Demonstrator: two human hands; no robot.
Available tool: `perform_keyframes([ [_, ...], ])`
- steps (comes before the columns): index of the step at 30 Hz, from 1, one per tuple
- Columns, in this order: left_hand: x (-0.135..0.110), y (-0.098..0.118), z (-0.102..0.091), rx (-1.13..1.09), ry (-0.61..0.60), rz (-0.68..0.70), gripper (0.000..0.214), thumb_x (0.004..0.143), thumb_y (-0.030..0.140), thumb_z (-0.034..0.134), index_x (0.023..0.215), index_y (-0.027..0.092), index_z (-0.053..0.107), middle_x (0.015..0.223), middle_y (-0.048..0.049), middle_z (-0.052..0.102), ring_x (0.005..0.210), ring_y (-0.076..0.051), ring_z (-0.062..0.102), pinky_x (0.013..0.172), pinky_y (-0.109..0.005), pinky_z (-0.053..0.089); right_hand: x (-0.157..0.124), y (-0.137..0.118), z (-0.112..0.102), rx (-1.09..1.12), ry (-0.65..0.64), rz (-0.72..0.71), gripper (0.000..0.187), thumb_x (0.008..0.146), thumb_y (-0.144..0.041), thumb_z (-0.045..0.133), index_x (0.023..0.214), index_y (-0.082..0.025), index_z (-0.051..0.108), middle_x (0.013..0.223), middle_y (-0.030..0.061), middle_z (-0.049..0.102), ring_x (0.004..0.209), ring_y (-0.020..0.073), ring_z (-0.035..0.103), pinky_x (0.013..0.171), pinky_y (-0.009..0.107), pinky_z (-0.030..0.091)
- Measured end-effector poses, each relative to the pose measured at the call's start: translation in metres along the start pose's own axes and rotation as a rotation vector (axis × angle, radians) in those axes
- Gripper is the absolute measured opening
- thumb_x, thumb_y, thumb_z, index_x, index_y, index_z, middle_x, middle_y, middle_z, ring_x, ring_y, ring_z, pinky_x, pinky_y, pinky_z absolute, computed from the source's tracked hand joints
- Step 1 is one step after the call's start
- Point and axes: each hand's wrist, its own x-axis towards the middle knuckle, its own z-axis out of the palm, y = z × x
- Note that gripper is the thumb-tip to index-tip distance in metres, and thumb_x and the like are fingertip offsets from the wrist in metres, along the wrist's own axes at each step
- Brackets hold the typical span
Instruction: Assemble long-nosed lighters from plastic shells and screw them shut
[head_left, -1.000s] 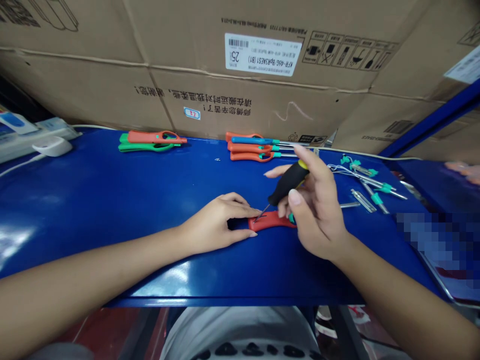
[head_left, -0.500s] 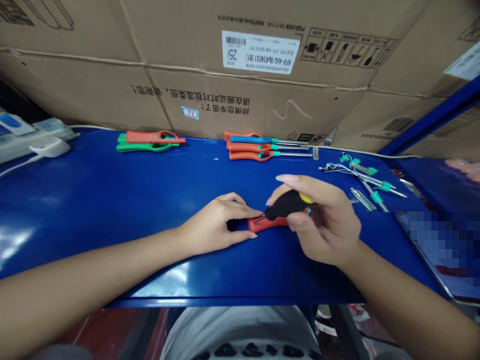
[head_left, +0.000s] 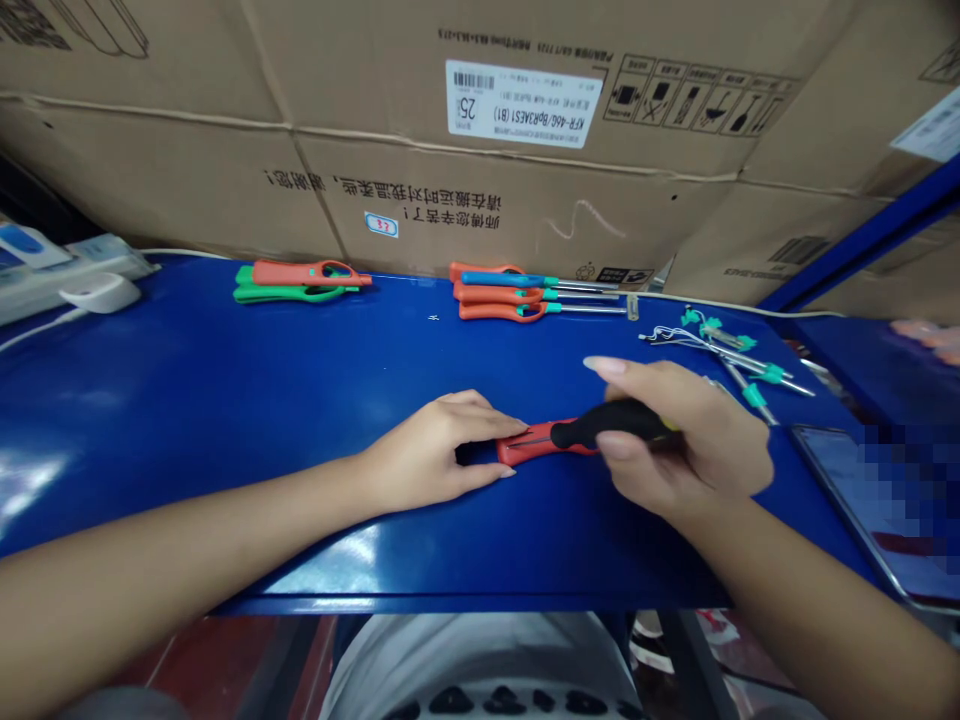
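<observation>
A red lighter body (head_left: 536, 441) lies flat on the blue table in front of me. My left hand (head_left: 442, 445) pinches its left end between thumb and fingers. My right hand (head_left: 686, 435) is closed around the black handle of a screwdriver (head_left: 611, 424). The screwdriver lies at a low tilt over the lighter body, its thin shaft reaching left to the end beside my left fingertips. Handle and right hand hide the lighter's right part. Whether the tip sits in a screw or a seam I cannot tell.
Orange and green lighter casings (head_left: 311, 273) lie at the back left. Several assembled long lighters (head_left: 499, 295) lie at the back centre. Metal tubes with green parts and wires (head_left: 750, 365) are at the right, near a tablet-like device (head_left: 847, 500). A cardboard box (head_left: 390, 150) stands behind.
My right hand has moved right and lowered the screwdriver's handle, so it lies flatter and more of the red lighter body shows. My left hand has stayed in place.
</observation>
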Motion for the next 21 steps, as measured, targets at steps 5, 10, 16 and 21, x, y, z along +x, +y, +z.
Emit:
perform_keyframes([
  [5, 0.0, 0.001, 0.0, 0.0, -0.008, 0.005, 0.037, 0.09, 0.023, 0.072, 0.127, 0.02, 0.07, 0.118, -0.0085, 0.076, 0.1, -0.021, 0.067, 0.093, -0.038, 0.054, 0.001, -0.002, 0.001, 0.213, -0.093, 0.109, 0.052, 0.104, -0.028, 0.043, 0.156, -0.031, 0.041, 0.116, 0.0069, 0.075, 0.084, 0.0218, 0.073, 0.062, 0.037, 0.061],
  [10, 0.0, 0.0, 0.0, -0.005, -0.011, 0.018, 0.036, 0.092, 0.023, 0.071, 0.127, 0.018, 0.069, 0.119, -0.0082, 0.076, 0.101, -0.021, 0.066, 0.094, -0.037, 0.053, 0.0, -0.003, -0.002, -0.019, -0.044, 0.081, 0.045, 0.093, -0.028, 0.069, 0.137, -0.033, 0.063, 0.085, 0.0014, 0.077, 0.063, 0.0174, 0.067, 0.056, 0.032, 0.057],
  [16, -0.001, -0.001, 0.001, 0.025, -0.015, 0.031, 0.034, 0.092, 0.025, 0.071, 0.126, 0.017, 0.068, 0.118, -0.0096, 0.075, 0.106, -0.022, 0.067, 0.096, -0.038, 0.051, -0.001, 0.003, 0.001, 0.264, -0.156, 0.184, 0.05, 0.104, -0.029, 0.044, 0.154, -0.03, 0.042, 0.105, 0.0058, 0.076, 0.067, 0.0176, 0.07, 0.056, 0.034, 0.059],
  [21, -0.003, 0.0, -0.001, 0.033, -0.034, 0.074, 0.038, 0.092, 0.023, 0.07, 0.128, 0.013, 0.066, 0.12, -0.0118, 0.074, 0.109, -0.022, 0.065, 0.098, -0.036, 0.051, 0.019, 0.001, -0.004, -0.122, -0.077, -0.041, 0.041, 0.089, -0.023, 0.075, 0.128, -0.031, 0.066, 0.073, -0.0017, 0.072, 0.057, 0.0165, 0.066, 0.053, 0.031, 0.053],
])
